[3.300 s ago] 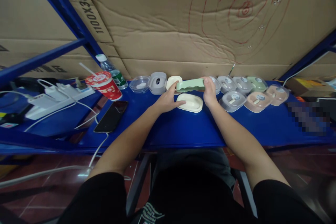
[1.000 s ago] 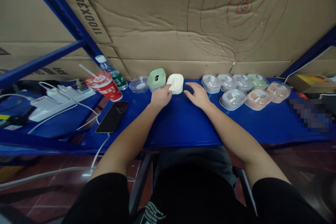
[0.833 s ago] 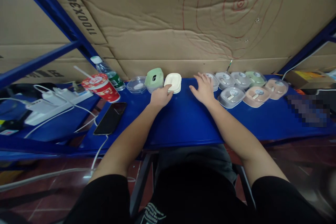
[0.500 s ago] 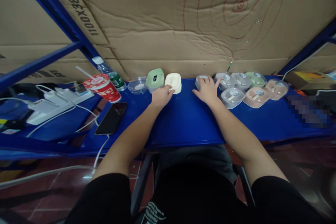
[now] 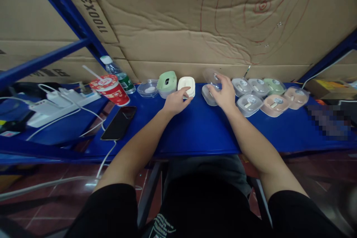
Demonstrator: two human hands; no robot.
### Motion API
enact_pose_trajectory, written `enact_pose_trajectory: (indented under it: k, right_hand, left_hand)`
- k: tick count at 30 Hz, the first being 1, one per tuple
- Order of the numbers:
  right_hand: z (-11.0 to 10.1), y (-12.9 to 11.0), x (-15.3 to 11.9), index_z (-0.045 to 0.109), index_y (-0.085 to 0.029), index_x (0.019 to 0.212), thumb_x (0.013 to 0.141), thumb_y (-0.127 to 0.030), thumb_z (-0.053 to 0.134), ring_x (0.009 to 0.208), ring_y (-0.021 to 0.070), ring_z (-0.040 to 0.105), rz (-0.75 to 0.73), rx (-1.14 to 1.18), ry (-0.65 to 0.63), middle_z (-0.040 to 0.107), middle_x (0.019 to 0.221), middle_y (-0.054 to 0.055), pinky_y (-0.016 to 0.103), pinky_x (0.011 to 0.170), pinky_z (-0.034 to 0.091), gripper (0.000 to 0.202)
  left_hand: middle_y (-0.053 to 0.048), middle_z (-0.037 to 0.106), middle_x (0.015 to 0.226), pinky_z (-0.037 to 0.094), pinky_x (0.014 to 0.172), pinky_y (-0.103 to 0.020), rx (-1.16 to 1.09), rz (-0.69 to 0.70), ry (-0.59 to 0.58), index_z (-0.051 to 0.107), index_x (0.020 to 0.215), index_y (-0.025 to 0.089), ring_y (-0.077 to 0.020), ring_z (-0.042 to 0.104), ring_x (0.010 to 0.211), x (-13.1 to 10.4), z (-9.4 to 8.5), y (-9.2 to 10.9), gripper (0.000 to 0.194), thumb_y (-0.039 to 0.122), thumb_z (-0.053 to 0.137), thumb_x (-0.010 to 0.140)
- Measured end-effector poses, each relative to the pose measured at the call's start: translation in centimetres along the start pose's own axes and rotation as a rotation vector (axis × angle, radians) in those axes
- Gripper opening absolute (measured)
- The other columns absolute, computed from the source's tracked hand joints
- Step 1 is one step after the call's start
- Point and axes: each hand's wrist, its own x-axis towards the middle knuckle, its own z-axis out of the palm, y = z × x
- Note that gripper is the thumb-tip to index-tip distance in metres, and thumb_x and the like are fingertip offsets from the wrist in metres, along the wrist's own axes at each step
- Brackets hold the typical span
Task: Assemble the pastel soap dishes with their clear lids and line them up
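Lid (image 5: 209,77) of clear plastic tilted off a grey container (image 5: 207,97) in the half-curled right hand (image 5: 226,95), six containers (image 5: 249,105) remaining lidded, while the loosely open left hand (image 5: 175,103) touched cream dishes (image 5: 186,81).

Cardboard-backed blue metal workbench (image 5: 195,134), workshop-like

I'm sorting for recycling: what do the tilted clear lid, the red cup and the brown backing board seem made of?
Clear lid: probably glossy plastic, being see-through. Red cup: perhaps smooth coated paper, from its printed wall; plastic is possible. Brown backing board: matte cardboard, by its creases and printing.
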Motion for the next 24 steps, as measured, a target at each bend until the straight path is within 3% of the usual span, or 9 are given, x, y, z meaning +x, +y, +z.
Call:
enact_pose_trajectory:
  k: [4,9,15,18,20,24]
  right_hand:
    - [-0.6,-1.0,-0.8,0.066,-0.026,0.127,0.098,-0.077,0.047,0.106,0.0334,0.074,0.074,0.310,-0.044,0.077,0.113,0.012,0.048,0.088,0.060,0.061]
    - [-0.1,-1.7,-0.6,0.065,-0.026,0.118,0.090,-0.094,0.035,0.061,0.0233,0.070,0.252,0.605,-0.142,0.075,0.083,0.007,0.038,0.056,0.057,0.079]
    - [0.4,-0.4,0.9,0.064,-0.022,0.134,0.090,-0.097,0.015,0.063,0.0270,0.075,0.332,0.599,-0.189,0.074,0.082,0.011,0.038,0.054,0.055,0.099]
    - [0.4,0.0,0.9,0.061,-0.023,0.139,0.099,-0.086,0.017,0.075,0.0273,0.078,0.273,0.532,-0.137,0.077,0.092,0.011,0.041,0.065,0.059,0.087]
    - [0.2,0.1,0.6,0.060,-0.024,0.140,0.103,-0.076,0.034,0.090,0.0287,0.079,0.170,0.405,-0.075,0.079,0.105,0.012,0.045,0.081,0.061,0.069]
    - [0.1,0.3,0.2,0.065,-0.021,0.134,0.097,-0.052,0.060,0.126,0.0366,0.066,-0.058,0.038,-0.079,0.074,0.132,0.015,0.055,0.111,0.049,0.049]
  left_hand:
    - [-0.015,0.060,0.150,0.059,0.090,-0.033,-0.060,0.141,0.129,0.051,0.156,0.023,-0.0187,0.071,0.095,-0.6,-0.3,0.9,0.069,0.040,0.073,0.093]
    - [-0.018,0.054,0.155,0.061,0.091,-0.038,-0.060,0.236,0.130,0.057,0.149,0.024,-0.0204,0.071,0.098,-1.0,-1.1,1.4,0.054,0.041,0.065,0.099]
    - [-0.015,0.045,0.166,0.055,0.105,-0.048,0.028,0.342,0.016,0.071,0.116,0.023,-0.0292,0.067,0.121,-0.4,-2.2,1.3,0.035,0.048,0.074,0.093]
    - [-0.013,0.051,0.160,0.044,0.116,-0.054,0.107,0.219,0.175,0.071,0.103,0.023,-0.0350,0.055,0.139,0.0,-2.8,0.7,0.031,0.050,0.078,0.090]
    - [-0.013,0.051,0.159,0.037,0.121,-0.057,0.142,0.040,0.362,0.069,0.102,0.023,-0.0365,0.048,0.147,0.3,-3.4,0.0,0.030,0.048,0.079,0.089]
    - [-0.015,0.045,0.159,0.032,0.123,-0.059,0.141,-0.320,0.632,0.065,0.109,0.023,-0.0361,0.041,0.152,0.9,-5.1,-2.3,0.025,0.040,0.074,0.093]
